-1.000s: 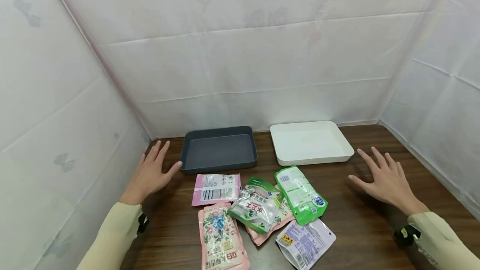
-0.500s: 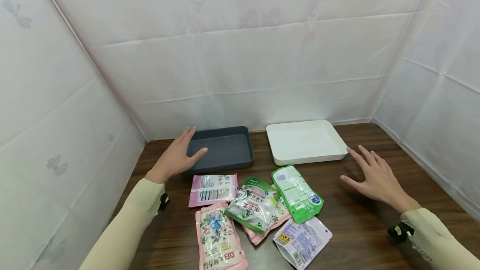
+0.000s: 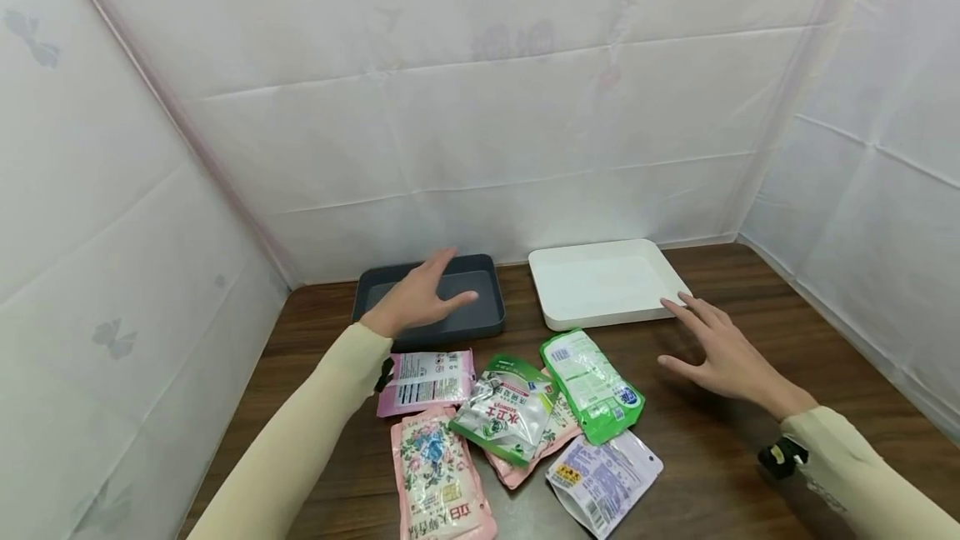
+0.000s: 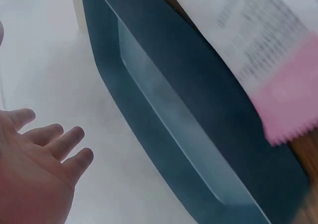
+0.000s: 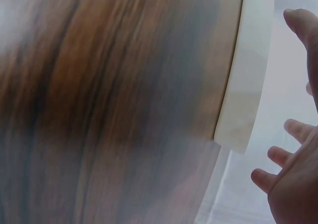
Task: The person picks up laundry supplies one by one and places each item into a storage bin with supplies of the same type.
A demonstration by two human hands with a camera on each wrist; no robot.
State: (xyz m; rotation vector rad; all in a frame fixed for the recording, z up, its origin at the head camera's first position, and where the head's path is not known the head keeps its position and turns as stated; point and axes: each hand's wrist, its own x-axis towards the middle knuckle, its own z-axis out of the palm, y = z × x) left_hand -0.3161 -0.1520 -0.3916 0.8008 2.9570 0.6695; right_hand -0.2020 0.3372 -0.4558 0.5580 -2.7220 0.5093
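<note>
My left hand (image 3: pixel 417 298) hovers over the dark grey tray (image 3: pixel 480 307), fingers extended and holding nothing. In the left wrist view its fingers are spread apart from the tray wall. My right hand (image 3: pixel 723 357) hangs by the front right corner of the white tray (image 3: pixel 607 286), also with nothing in it. Between the hands lie several soft pouches: a pink and white packet (image 3: pixel 431 377), a floral pink pouch (image 3: pixel 442 473), a green and silver pouch (image 3: pixel 506 411) overlapping another floral pink pouch (image 3: pixel 566 432), a green and white pouch (image 3: pixel 592 386) and a purple pouch (image 3: pixel 606 477).
Both trays stand side by side at the back of the brown wooden table (image 3: pixel 315 432). White cloth walls (image 3: pixel 450 107) enclose the table at the back, left and right.
My left hand has moved right, from beside the dark grey tray to above it. The right hand has shifted slightly left toward the white tray. The pouches lie as before.
</note>
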